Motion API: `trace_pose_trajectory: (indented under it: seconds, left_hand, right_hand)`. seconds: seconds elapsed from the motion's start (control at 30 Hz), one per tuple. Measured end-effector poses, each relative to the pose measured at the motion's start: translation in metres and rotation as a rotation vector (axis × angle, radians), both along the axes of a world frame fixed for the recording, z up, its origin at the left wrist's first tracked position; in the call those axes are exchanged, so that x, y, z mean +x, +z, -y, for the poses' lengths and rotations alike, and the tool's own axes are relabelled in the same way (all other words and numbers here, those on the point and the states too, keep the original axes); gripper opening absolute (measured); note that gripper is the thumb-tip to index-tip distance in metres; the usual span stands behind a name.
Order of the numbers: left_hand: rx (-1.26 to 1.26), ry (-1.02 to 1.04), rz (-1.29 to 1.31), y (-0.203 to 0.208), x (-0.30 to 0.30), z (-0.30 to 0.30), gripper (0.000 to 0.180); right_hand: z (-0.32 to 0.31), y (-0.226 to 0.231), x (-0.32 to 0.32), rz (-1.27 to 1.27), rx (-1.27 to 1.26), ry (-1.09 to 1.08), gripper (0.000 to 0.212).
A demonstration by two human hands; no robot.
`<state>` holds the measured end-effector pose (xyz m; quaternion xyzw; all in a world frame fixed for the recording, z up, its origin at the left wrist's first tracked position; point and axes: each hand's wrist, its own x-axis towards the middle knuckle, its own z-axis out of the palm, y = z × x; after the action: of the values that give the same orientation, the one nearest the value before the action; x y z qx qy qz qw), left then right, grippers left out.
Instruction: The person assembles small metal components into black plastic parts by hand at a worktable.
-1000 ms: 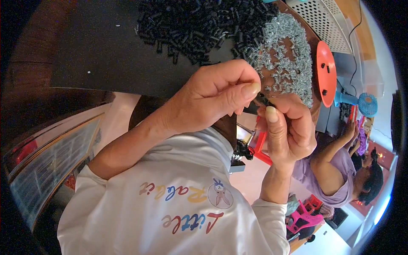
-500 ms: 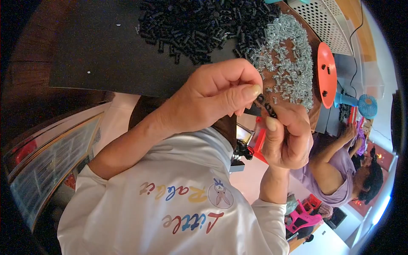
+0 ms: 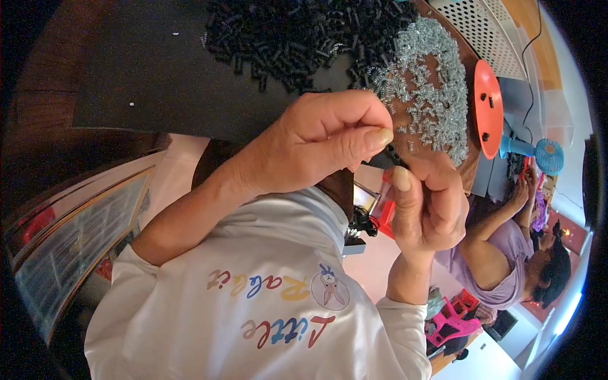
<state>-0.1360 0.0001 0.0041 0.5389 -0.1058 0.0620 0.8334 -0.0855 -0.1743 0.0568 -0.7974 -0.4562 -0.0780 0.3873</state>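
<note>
My left hand (image 3: 329,136) is closed in a pinch, thumb against bent forefinger. A small black plastic piece (image 3: 390,149) shows at its fingertips, mostly covered by them. Just to the right, my right hand (image 3: 430,202) pinches a small black plastic part (image 3: 399,161) between thumb and forefinger. The two black pieces meet or nearly touch; I cannot tell whether they are joined. Beyond my hands lies a heap of short black plastic tubes (image 3: 278,44). Beside it, small silver coil springs (image 3: 437,95) are spread in a pile.
A red-orange plate (image 3: 487,126) holds a few black pieces at the right. Past it stand a small blue fan (image 3: 548,157) and a white perforated basket (image 3: 481,31). Another person (image 3: 506,253) in a lilac top works at the right. A pink plastic stool (image 3: 453,323) is below.
My hands have brought the two black pieces closer together, and less of them shows between the fingertips. The other person's hands have shifted slightly.
</note>
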Motion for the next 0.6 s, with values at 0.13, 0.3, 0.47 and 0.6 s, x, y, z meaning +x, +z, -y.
trace_pose_trajectory:
  seconds: [0.13,0.3,0.47,0.6]
  left_hand:
    - [0.021,-0.009,-0.019,-0.0014,-0.0001,-0.0008,0.017]
    - [-0.003,-0.09,-0.09,0.0019,0.0,-0.0044,0.018]
    - [0.043,-0.061,-0.036,0.0002,0.0004,-0.0018,0.019]
    - [0.124,-0.063,-0.005,-0.002,-0.0001,-0.0023,0.019]
  right_hand:
    - [-0.002,0.0027,-0.0032,-0.062,0.009,-0.014,0.018]
    - [-0.0006,-0.0024,0.0014,0.133,0.023,0.056,0.019]
    - [0.0003,-0.0023,0.003,0.063,0.05,0.078,0.019]
    - [0.0013,-0.0033,-0.003,-0.048,0.031,0.049,0.02]
